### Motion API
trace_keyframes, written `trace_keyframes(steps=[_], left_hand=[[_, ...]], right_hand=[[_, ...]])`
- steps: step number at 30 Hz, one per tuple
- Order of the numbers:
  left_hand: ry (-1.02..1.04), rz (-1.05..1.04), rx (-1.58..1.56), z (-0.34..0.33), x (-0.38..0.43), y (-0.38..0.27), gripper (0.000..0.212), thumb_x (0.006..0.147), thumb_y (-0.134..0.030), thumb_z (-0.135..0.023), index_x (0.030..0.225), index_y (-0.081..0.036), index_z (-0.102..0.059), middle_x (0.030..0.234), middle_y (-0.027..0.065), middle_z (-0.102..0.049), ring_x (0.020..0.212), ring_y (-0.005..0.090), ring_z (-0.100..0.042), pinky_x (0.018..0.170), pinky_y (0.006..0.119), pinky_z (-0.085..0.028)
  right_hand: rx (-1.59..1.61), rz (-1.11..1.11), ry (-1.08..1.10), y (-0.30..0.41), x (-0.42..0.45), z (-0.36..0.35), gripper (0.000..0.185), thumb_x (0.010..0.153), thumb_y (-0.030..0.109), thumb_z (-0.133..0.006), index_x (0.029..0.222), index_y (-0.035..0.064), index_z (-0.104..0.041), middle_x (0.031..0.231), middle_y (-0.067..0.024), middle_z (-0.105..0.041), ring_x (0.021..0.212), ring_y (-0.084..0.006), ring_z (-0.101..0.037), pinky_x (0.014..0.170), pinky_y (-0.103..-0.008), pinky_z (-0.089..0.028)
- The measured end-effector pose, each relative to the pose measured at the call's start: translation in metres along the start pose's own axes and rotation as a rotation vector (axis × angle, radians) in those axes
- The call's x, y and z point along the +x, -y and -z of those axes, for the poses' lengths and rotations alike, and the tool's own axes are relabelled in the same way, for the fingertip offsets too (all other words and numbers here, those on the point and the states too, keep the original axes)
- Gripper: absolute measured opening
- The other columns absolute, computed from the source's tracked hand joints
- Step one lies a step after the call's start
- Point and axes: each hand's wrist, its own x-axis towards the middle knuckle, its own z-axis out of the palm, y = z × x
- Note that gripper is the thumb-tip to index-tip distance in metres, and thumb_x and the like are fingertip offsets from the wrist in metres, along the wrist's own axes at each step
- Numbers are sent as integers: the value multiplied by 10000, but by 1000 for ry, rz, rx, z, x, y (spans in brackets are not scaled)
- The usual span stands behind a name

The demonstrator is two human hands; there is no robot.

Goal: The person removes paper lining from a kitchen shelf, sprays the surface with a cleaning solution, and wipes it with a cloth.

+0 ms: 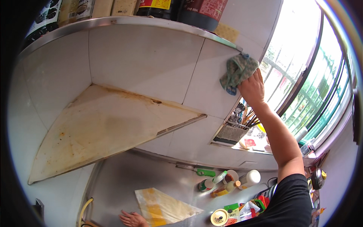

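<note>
My right hand (pixel 251 87) is raised and presses a bunched green patterned cloth (pixel 237 71) to the white tiled wall. The cloth is just below the right end of the metal-edged upper shelf (pixel 136 21), beside the window. Low in view, my left hand (pixel 132 219) rests with fingers apart on the stainless steel counter (pixel 119 181). Right of it lies a triangular sheet (pixel 167 205) with yellow-brown bands. A stained corner shelf (pixel 110 127) spans the wall between my hands, with brown grime along its back edge and nothing standing on it.
Sauce bottles (pixel 198 12) and jars line the upper shelf. A wire-mesh utensil basket (pixel 232 132) stands in the window recess. On the counter are a green-handled knife (pixel 204 172), a glass bottle (pixel 225 189), a white container (pixel 249 179), a lidded pot (pixel 219 217) and seasoning packets (pixel 234 211).
</note>
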Motion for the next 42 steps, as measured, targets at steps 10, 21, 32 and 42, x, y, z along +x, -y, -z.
trace_keyframes(steps=[10,21,32,42], left_hand=[[37,12,49,-10,-6,0,535,867,-388,-355,1344,-146,-357,1365,166,-364,1236,369,-350,1009,517,-262],[129,-116,229,-36,-18,18,576,902,-428,-263,1400,-137,-248,1430,164,-262,1295,361,-263,1048,504,-198],[-80,-62,373,-51,-15,29,605,879,-435,-326,1400,-151,-206,1436,136,-247,1307,335,-244,1057,473,-199],[99,24,129,-22,2,4,511,841,-276,-416,1329,-134,-364,1336,169,-381,1244,302,-349,1030,447,-265]], right_hand=[[138,11,168,-9,-16,-11,241,669,143,-588,895,60,-600,924,-92,-553,995,-282,-511,1012,-442,-325],[186,-512,258,-82,89,40,368,726,108,-647,1049,166,-481,1039,-79,-494,929,-330,-557,717,-420,-491],[159,-108,152,29,-45,-10,164,647,115,-577,798,144,-521,819,-55,-445,742,-235,-491,605,-344,-456],[180,-177,82,-20,15,12,420,662,59,-606,1074,133,-570,1103,-88,-505,1053,-279,-487,850,-401,-427]])
